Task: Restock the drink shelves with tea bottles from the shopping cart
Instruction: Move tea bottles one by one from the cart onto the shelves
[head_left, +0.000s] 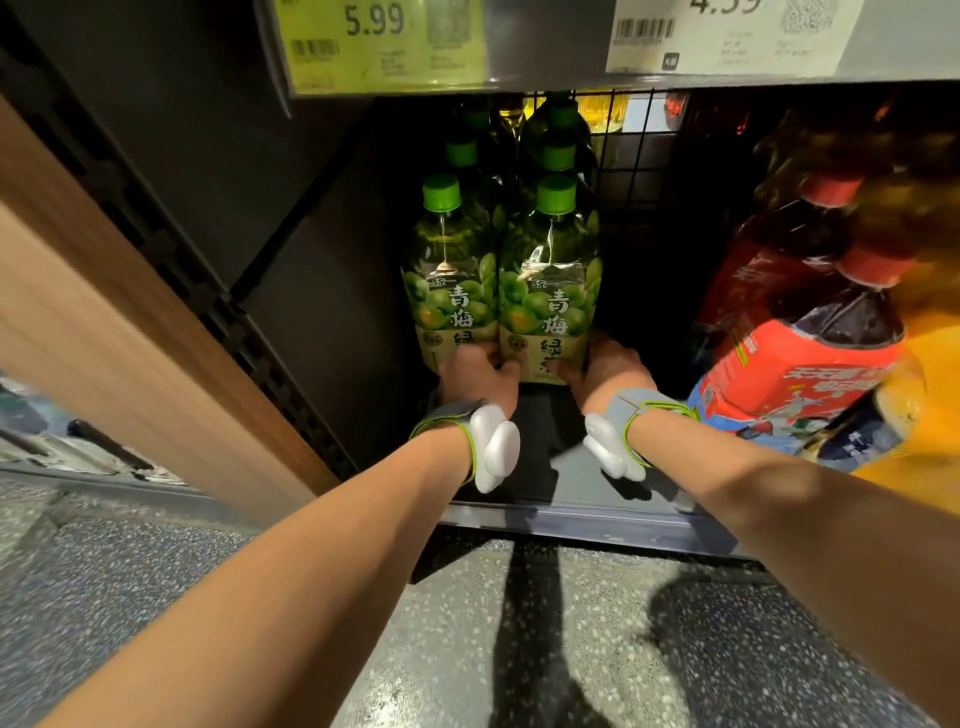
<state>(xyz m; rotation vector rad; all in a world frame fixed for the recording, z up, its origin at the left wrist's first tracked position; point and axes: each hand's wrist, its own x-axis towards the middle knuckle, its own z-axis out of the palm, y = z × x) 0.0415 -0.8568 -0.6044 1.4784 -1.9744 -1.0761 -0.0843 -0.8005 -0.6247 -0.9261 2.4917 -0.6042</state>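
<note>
Two green-capped tea bottles stand side by side at the front of a low dark shelf (571, 514). My left hand (480, 374) is wrapped around the base of the left green tea bottle (451, 280). The base of the right green tea bottle (551, 291) is held by my right hand (605, 369). More green-capped bottles (558, 150) line up behind them in two rows. Both wrists carry white devices on straps. The shopping cart is out of view.
Red-capped bottles (810, 374) with red labels stand on the shelf to the right, close to my right forearm. A wire grid (639, 150) closes the shelf's back. Price tags (379, 41) hang on the shelf edge above. A wooden side panel (130, 353) stands at left; speckled floor lies below.
</note>
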